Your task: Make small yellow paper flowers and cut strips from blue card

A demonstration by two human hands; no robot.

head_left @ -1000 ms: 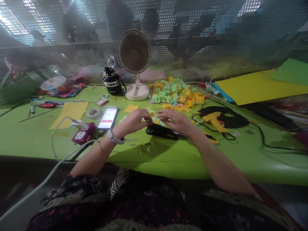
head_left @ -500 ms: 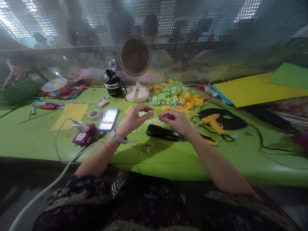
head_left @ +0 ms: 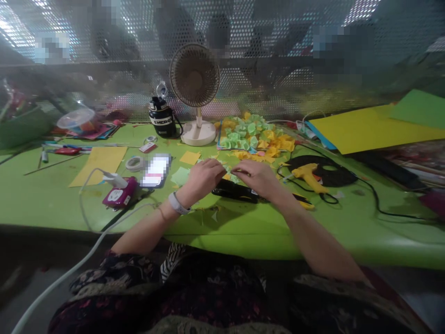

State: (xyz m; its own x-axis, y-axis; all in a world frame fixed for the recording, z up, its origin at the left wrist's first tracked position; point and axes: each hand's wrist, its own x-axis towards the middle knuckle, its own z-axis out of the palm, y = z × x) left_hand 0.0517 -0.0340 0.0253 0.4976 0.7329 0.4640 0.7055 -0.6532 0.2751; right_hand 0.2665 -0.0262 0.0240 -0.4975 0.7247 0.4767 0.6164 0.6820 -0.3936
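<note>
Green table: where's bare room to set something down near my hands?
Bare green tabletop lies between the black stapler and the table's front edge, and left of the yellow paper. Crowded: around the paper flowers, behind your right hand.

Bright green tabletop [head_left: 243, 236], mint-green and yellow paper flowers [head_left: 250, 138], yellow glue gun [head_left: 308, 176], dark floral-print sleeve [head_left: 114, 273].

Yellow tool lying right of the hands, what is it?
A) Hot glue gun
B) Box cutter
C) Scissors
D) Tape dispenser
A. The yellow hot glue gun has a pistol shape and lies beside a coiled black cable, to the right of the person's right hand.
</note>
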